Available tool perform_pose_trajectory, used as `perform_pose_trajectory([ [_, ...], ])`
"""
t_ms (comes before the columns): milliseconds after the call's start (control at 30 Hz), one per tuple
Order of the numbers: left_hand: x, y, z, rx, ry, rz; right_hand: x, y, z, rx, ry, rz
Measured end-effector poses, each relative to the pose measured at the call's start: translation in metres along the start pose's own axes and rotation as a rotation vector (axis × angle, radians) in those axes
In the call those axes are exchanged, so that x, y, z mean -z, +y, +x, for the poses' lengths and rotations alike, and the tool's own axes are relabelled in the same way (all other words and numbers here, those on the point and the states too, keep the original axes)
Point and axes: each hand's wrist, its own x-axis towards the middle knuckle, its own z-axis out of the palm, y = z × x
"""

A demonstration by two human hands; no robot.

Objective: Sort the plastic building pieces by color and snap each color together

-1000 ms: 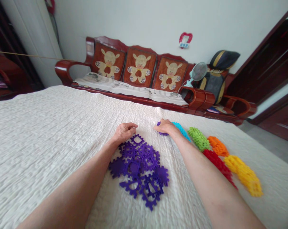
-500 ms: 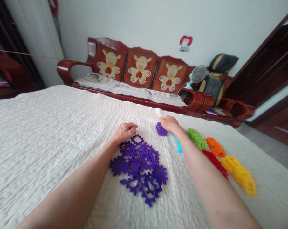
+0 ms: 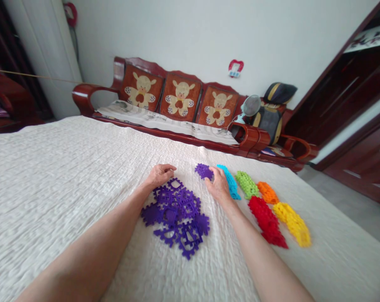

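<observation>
Purple notched plastic pieces [image 3: 177, 214] lie in a loose, overlapping heap on the pale quilted cloth [image 3: 83, 167]. My left hand [image 3: 160, 174] rests at the far left edge of this heap, its fingers apart and nothing held. Farther off and to the right is a small purple stack [image 3: 204, 171]. My right hand [image 3: 217, 183] is at the near right side of that stack, thumb and fingers spread and touching its edge.
Right of my right hand lie a blue bundle [image 3: 230, 183], a green one [image 3: 247, 184], an orange one [image 3: 267, 192], a red one [image 3: 267, 222] and a yellow one [image 3: 293, 224]. A wooden sofa [image 3: 177, 130] stands beyond the cloth's far edge.
My right hand has drawn back toward me, from the far side of the small purple stack to its right side, and has opened. The view has shifted a little. My left hand stays by the heap.
</observation>
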Motion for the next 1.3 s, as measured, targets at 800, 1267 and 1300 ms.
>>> perform_pose_trajectory([
  [800, 0.001, 0.005, 0.0, 0.018, 0.011, 0.072, 0.003, -0.028, 0.079, 0.137, -0.447, -0.338],
  [1267, -0.001, 0.0, 0.002, 0.02, 0.021, 0.034, 0.008, 0.023, 0.091, 0.174, -0.292, -0.18],
  [1300, -0.001, 0.0, 0.002, 0.019, 0.021, 0.032, 0.007, 0.023, 0.09, 0.168, -0.305, -0.188],
])
